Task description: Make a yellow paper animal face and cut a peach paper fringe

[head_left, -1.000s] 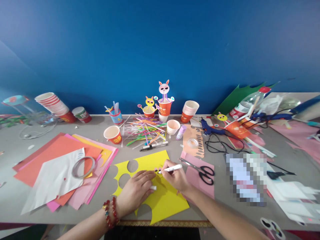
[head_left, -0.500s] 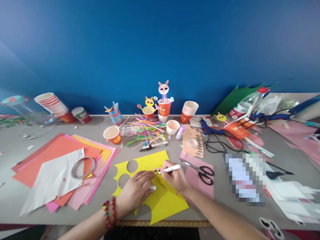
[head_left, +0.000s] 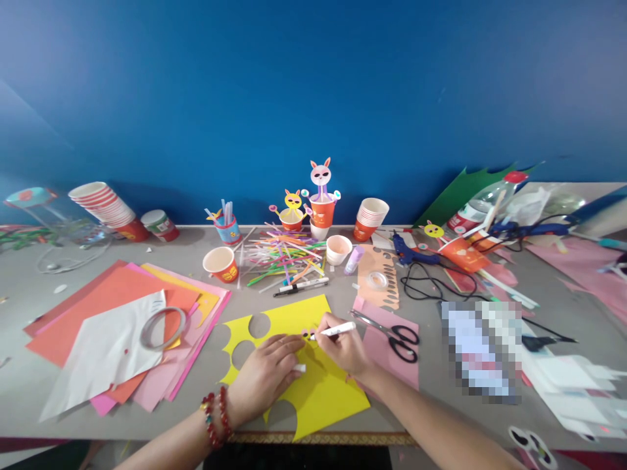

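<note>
My right hand [head_left: 341, 344] is closed round a white marker [head_left: 341, 329], its tip down by small pink-and-black eye shapes [head_left: 305, 333] on a yellow sheet [head_left: 333, 378]. Round holes and scalloped cuts run along the sheet's left side. My left hand [head_left: 269, 369] rests on the sheet, palm down with bent fingers, beside the marker tip. A white marker cap [head_left: 300, 368] pokes out between its thumb and fingers. What lies under this palm is hidden.
Scissors [head_left: 392, 334] lie on pink paper to the right. Behind are a black-and-white marker [head_left: 300, 286], piled straws [head_left: 279, 254], a paper cup [head_left: 220, 264] and a blue glue gun [head_left: 414, 251] with its cord. Tape [head_left: 163, 328] sits on coloured sheets at left.
The marker in my right hand has tilted very slightly. Otherwise both hands and the yellow sheet keep their places.
</note>
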Demonstrator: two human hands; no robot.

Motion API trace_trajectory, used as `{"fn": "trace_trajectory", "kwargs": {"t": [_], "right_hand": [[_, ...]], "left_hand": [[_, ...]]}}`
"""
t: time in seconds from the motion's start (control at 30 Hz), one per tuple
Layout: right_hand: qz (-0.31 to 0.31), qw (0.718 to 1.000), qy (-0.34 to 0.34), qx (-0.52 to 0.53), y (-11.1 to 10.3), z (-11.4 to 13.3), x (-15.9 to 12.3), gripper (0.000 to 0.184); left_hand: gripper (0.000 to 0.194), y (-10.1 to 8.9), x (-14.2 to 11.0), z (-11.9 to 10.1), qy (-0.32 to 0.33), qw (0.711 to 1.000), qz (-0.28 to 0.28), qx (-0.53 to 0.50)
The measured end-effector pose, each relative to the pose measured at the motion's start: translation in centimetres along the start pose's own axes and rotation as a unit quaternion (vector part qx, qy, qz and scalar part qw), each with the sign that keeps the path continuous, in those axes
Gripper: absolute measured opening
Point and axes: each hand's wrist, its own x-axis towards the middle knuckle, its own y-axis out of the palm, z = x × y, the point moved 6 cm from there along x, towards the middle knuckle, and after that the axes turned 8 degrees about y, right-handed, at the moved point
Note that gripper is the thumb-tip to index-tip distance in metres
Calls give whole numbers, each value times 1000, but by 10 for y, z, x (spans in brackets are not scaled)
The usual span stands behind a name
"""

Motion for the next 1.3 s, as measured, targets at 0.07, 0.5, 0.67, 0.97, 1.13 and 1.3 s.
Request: {"fn": "trace_trajectory", "kwargs": {"t": [0.07,0.5,0.67,0.97,1.13,1.3], "right_hand": [[1,1000,1,-2,0,-1,0,19],[-8,1000,4,6,-1,1,0,18],[-6,1000,5,-1,-1,2,0,17],[-6,1000,1,0,-1,2,0,18],[-12,1000,-1,11,-2,2,0,19],[-9,1000,3,4,-2,2,0,20]], "left_hand": [[15,0,0,0,-2,1000,1,-1],[14,0,0,0,2,1000,1,3],[14,-1,0,0,0,1000,-6,1],[13,0,0,0,0,1000,-2,3],[16,-1,-1,0,-2,1000,-11,4],[16,-1,0,-1,-2,1000,-8,1]]}}
